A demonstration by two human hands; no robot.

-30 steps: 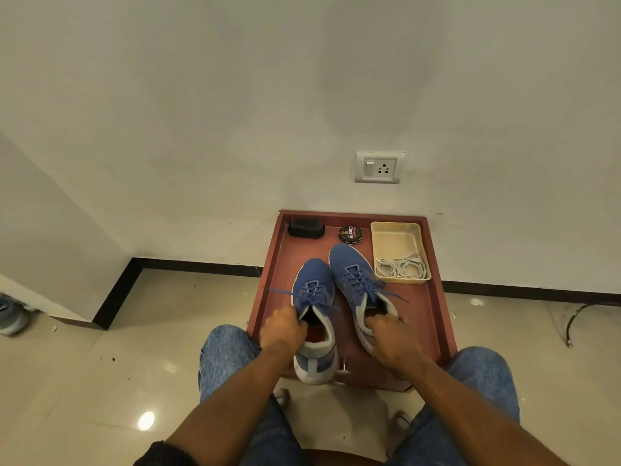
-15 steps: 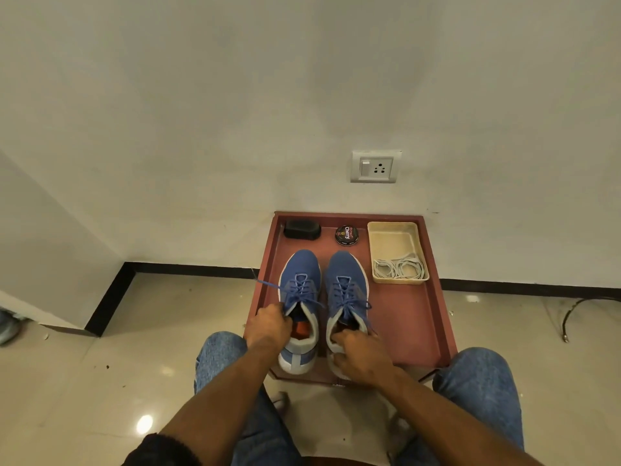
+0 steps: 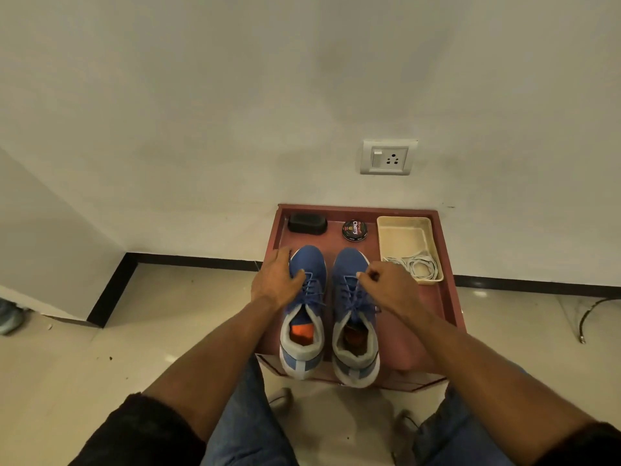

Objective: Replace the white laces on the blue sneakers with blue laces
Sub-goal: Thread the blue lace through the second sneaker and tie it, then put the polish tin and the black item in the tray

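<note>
two blue sneakers (image 3: 327, 311) stand side by side, toes toward 12 o'clock, on a red-brown tray-like surface (image 3: 416, 334); both carry blue laces (image 3: 351, 299). the white laces (image 3: 420, 265) lie coiled in a cream plastic tray (image 3: 405, 237) at 2 o'clock of the shoes. the left hand (image 3: 277, 280) rests over the outer forefoot of the left shoe, thumb on the lowest lacing and the other fingers laid loosely over the shoe's edge, gripping nothing. the right hand (image 3: 386, 284) has its fingers curled, apparently pinching a lace strand at the lowest eyelets of the right shoe. a round polish tin (image 3: 354, 229) and a black oblong case (image 3: 307, 223) sit at 12 o'clock. the uppers look like soft knit fabric with padded grey collars and pale foam soles; such shoes are probably light and yielding, best steadied at the forefoot or heel. the laces are thin, limp cord, likely best taken near an eyelet or by the stiff tip.
</note>
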